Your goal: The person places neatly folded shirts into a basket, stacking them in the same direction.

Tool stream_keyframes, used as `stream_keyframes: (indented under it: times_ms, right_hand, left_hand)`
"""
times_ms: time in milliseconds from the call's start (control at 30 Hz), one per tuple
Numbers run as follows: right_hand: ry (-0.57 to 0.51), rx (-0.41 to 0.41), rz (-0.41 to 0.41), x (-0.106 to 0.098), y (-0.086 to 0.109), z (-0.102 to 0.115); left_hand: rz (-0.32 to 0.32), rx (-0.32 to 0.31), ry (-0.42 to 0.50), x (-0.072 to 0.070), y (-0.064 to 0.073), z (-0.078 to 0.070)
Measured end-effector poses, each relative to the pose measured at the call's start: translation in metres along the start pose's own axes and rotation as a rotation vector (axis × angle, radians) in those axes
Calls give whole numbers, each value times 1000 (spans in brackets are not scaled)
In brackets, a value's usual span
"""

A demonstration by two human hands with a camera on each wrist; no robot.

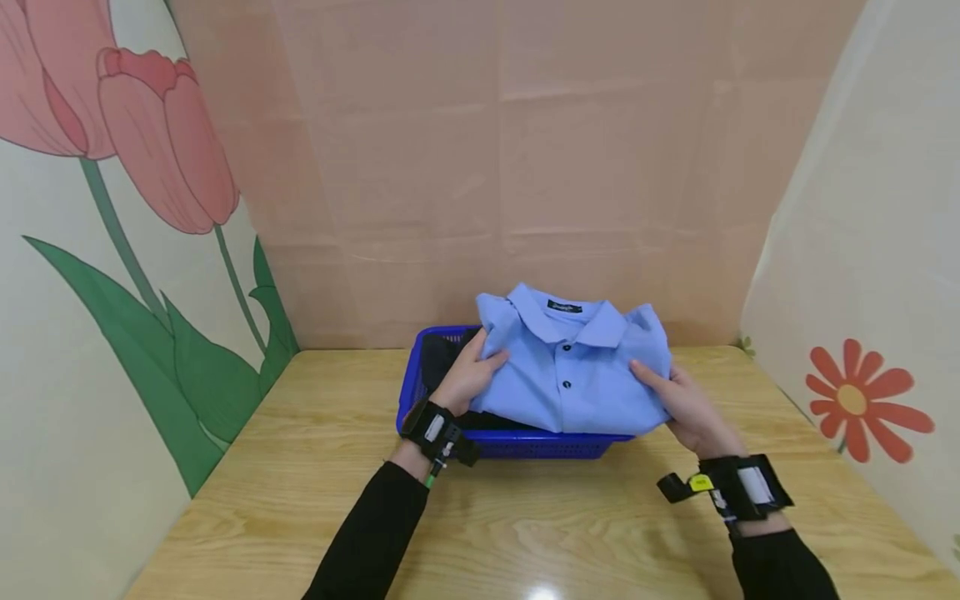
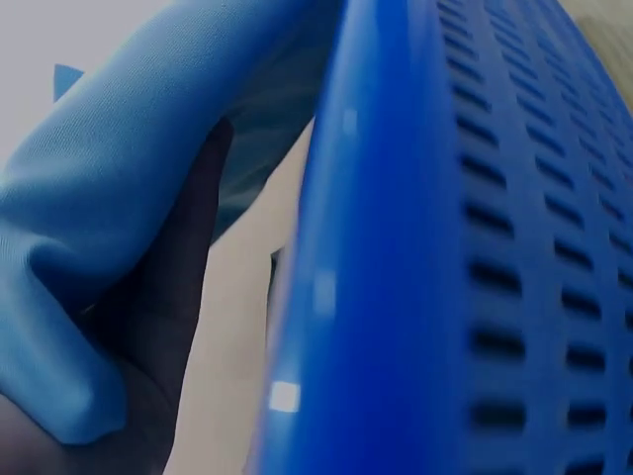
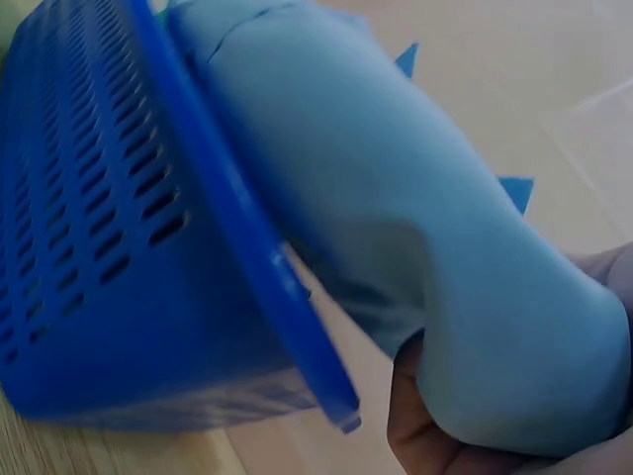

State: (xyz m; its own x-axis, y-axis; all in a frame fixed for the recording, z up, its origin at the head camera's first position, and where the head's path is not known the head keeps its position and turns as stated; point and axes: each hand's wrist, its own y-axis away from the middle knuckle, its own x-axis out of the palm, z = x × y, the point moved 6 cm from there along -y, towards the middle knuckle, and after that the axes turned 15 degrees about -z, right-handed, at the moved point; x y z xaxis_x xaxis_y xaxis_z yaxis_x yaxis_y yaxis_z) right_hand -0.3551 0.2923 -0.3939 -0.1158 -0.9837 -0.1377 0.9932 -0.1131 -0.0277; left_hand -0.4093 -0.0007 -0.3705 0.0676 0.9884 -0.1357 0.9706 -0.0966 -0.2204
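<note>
A folded light-blue collared shirt with dark buttons lies over the blue plastic basket, collar toward the back. My left hand grips the shirt's left side, thumb on top, above the basket's left part. At the opposite side my right hand holds the shirt's edge, thumb on top, just beyond the basket's right end. Close up in the left wrist view, the shirt bends over the fingers beside the basket rim. In the right wrist view, fingers curl beneath the shirt.
Dark cloth lies in the basket, partly under the shirt. The wooden table ends at a brown papered wall. Side panels carry painted tulips on the left and a red flower on the right.
</note>
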Motion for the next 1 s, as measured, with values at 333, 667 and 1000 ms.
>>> stream_keyframes:
  times_ms: [333, 667, 1000]
  right_hand:
    - [258, -102, -54, 3, -2, 1]
    - [272, -130, -17, 10, 0, 3]
    - [316, -145, -99, 23, -3, 7]
  left_hand:
    - [11, 32, -15, -13, -1, 0]
    - [24, 58, -51, -20, 0, 4]
    - [13, 43, -37, -29, 2, 5]
